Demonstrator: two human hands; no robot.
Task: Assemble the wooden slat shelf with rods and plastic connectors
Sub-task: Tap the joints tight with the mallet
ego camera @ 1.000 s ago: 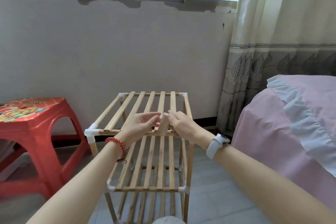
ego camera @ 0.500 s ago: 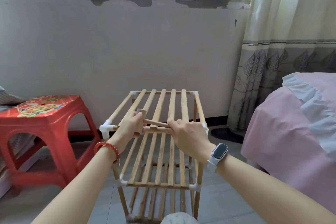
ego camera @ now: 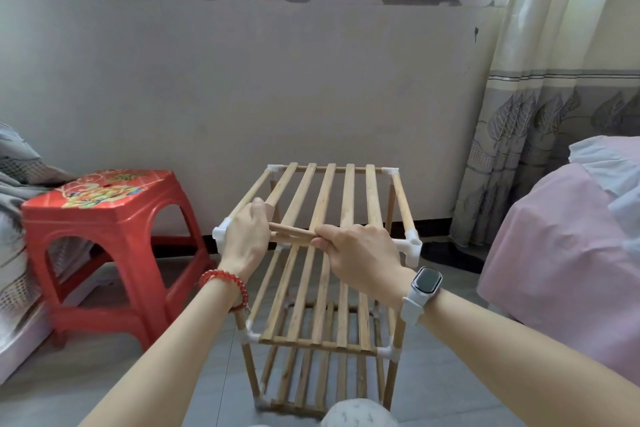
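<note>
The pale wooden slat shelf with white plastic corner connectors stands on the grey tiled floor in front of the wall, between the red plastic stool and the pink-covered bed. Three slatted tiers are visible, one above the other, joined by upright rods.

Both hands work over the near edge of the top tier. The left hand is curled around the thicker end of a short round wooden rod. The right hand pinches the rod's other end between thumb and fingers. The rod lies roughly level, across the slats and just above them. Whether it touches the slats cannot be told.

The near right white connector shows an open socket facing upward. The near left white connector is partly covered by the left hand.

Judgement: the step in hand is readying this rod for a connector socket. To do it well:
- Turn the rod upright before bringing it to the socket, so that it enters square.
- Steady the frame with one hand at the connector; a push from the side could rack the light shelf.
- Press straight down with a slight twist until the rod seats fully.
- Keep fingers off the socket mouth.
</note>
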